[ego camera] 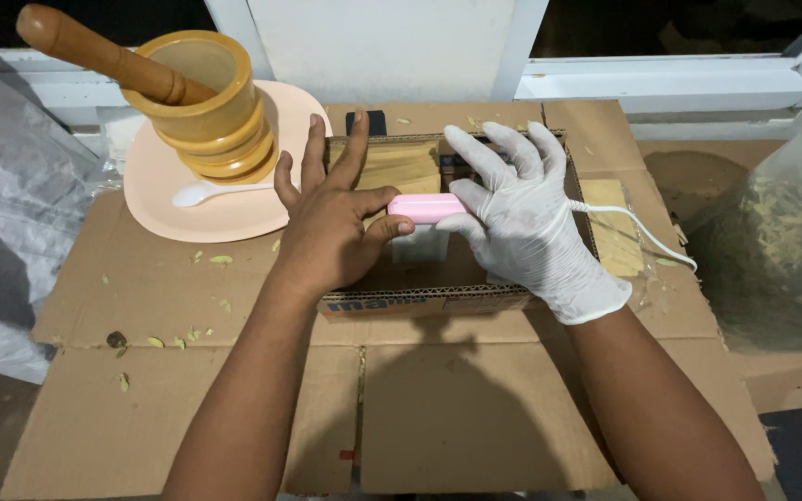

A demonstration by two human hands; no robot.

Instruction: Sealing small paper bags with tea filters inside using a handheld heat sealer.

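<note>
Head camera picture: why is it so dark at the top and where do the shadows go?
In the head view, light falls from above and in front, so the left hand and gloved right hand cast dark shadows towards the viewer on the cardboard sheet; the window is black behind its white frame; the pink device looks sharp, and the plastic bag at the right edge looks hazy.
</note>
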